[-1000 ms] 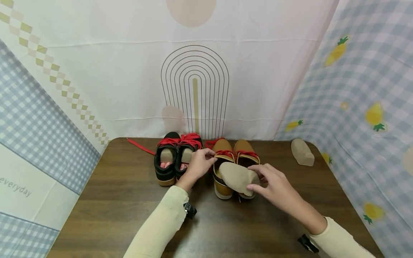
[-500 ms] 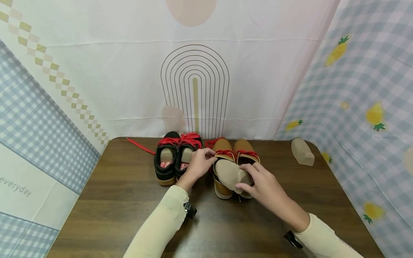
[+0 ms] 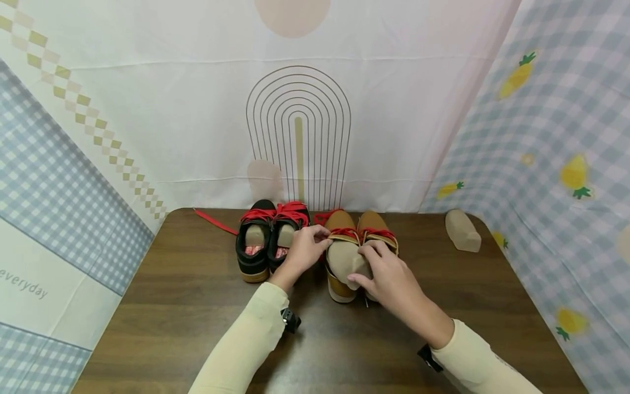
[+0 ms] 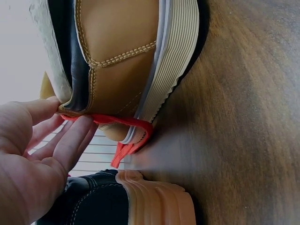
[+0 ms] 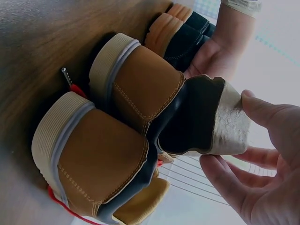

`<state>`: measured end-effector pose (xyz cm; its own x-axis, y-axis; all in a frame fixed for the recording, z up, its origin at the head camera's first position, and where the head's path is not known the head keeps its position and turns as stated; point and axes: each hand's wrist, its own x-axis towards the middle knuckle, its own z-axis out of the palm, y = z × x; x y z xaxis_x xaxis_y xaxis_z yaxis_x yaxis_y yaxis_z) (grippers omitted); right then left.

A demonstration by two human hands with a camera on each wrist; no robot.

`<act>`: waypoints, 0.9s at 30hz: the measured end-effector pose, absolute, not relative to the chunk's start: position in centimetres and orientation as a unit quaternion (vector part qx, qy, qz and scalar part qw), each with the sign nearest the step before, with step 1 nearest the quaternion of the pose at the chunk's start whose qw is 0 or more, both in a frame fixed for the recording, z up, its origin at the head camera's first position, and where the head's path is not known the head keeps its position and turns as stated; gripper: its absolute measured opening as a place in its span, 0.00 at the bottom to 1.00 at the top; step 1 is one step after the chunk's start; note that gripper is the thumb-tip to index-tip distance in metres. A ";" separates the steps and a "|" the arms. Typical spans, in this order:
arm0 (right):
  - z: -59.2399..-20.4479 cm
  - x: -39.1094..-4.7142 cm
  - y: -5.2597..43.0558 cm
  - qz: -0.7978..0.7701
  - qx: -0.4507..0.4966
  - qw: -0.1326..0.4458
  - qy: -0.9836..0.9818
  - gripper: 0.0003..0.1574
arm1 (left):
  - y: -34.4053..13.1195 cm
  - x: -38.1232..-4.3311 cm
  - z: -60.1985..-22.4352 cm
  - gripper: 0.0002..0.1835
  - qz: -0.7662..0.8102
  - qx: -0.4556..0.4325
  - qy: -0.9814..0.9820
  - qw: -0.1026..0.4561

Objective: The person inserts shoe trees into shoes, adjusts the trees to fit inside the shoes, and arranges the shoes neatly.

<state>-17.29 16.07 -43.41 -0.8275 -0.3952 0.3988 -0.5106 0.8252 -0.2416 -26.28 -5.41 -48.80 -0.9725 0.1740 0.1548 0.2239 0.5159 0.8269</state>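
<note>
Gripping the beige insert (image 3: 342, 259), your part-spread right hand (image 3: 392, 280) is over the tan shoe (image 3: 338, 287) (your left hand (image 3: 306, 250), fingertips close, pinches that shoe).

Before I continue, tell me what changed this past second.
The right hand, gripping the curved beige insert, moved leftward, bringing it over the opening of the left tan leather shoe. The left hand kept gripping that shoe's edge; the black red-laced shoes and spare insert stayed put.

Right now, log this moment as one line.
Left grip: pinches edge of left brown shoe by red laces | right grip: holds beige insert at that shoe's opening, not fully inside | loose insert: on table, right
</note>
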 end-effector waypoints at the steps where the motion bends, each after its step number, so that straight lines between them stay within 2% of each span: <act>1: -43.4 -17.4 16.0 0.170 0.242 0.169 -0.940 0.37 | -5.4 -26.3 -48.8 0.07 -0.478 -0.114 -0.870 0.025; 11: -43.8 -18.3 15.5 0.171 0.247 0.186 -0.935 0.36 | -5.4 -26.4 -49.0 0.06 -0.476 -0.119 -0.871 0.031; 27: -43.9 -19.7 14.9 0.185 0.224 0.167 -0.942 0.32 | -5.2 -26.3 -48.9 0.06 -0.467 -0.118 -0.876 0.041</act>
<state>-19.75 14.89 -43.94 -0.8433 -0.3609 0.3982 -0.4849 0.8305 -0.2742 -26.27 -5.23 -48.87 -0.9686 0.1686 0.1826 0.2456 0.5365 0.8074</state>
